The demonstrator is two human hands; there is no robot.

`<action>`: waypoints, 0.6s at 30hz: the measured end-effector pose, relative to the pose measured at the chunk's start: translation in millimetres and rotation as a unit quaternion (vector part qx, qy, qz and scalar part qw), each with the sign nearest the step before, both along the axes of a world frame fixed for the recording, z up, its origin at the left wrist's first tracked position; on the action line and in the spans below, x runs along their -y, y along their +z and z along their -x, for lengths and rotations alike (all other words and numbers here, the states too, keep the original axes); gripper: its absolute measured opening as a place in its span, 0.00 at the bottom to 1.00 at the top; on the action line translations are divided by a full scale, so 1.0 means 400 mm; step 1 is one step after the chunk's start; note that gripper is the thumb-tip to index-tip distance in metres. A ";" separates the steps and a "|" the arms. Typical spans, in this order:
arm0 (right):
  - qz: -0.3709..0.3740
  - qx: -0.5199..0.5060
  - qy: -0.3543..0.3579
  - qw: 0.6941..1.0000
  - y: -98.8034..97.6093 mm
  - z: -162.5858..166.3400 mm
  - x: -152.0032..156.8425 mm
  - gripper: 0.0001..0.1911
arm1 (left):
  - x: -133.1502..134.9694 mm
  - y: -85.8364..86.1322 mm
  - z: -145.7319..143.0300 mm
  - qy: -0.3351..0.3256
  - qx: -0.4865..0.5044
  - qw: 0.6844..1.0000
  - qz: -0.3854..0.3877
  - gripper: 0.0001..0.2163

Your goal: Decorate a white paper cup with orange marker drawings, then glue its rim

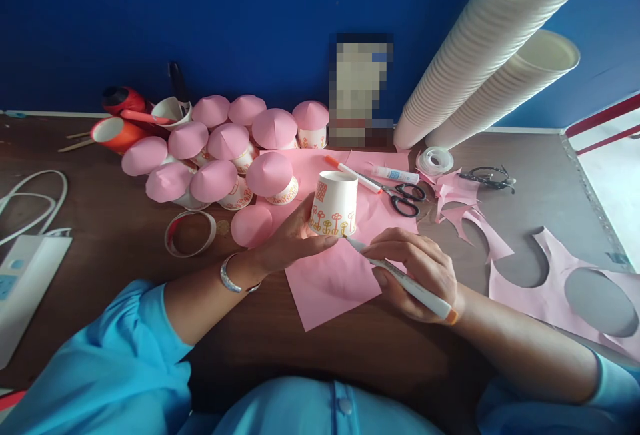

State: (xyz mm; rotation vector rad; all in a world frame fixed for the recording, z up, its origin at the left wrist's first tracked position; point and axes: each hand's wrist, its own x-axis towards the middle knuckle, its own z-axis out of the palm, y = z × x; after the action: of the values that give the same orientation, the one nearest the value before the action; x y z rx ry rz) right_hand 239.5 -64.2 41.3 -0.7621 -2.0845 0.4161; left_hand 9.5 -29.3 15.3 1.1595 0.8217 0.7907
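Note:
My left hand point(295, 238) is wrapped round the lower side of a white paper cup point(337, 195), which is held upside down, its rim low. Orange and yellow flowers and a red-orange window are drawn on its wall. In my right hand point(420, 272) is a white marker point(407, 285) with an orange end cap. Its tip meets the cup near the bottom edge. Under both hands lie sheets of pink paper point(330, 288). Left of the cup, several decorated cups wear pink cone roofs point(270, 174), and a flat pink disc point(251, 226) lies in front of them.
Black-handled scissors point(406, 198), an orange-capped marker point(353, 175) and a glue stick point(395, 175) lie behind the cup. Tall stacks of paper cups point(480, 42) lean at the back right. Pink scraps point(550, 282), glasses point(487, 178), tape rolls point(190, 234) and a power strip point(33, 288) lie around.

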 end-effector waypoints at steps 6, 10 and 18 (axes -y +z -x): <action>0.021 -0.033 -0.008 0.999 -0.003 -0.005 0.001 0.08 | 0.002 -0.011 0.007 0.003 -0.014 1.000 0.007 0.24; 0.025 -0.026 0.001 0.999 -0.008 -0.004 0.001 0.07 | 0.003 -0.011 0.007 0.013 -0.025 1.000 0.000 0.23; 0.021 -0.012 -0.005 1.000 -0.005 -0.003 -0.001 0.08 | 0.000 0.000 0.005 0.000 -0.021 1.000 -0.005 0.24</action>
State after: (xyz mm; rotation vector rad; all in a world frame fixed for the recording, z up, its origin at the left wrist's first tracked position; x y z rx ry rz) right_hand 240.6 -63.9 39.3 -0.7875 -2.0551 0.4636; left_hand 7.7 -29.1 15.4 1.1878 0.8528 0.7724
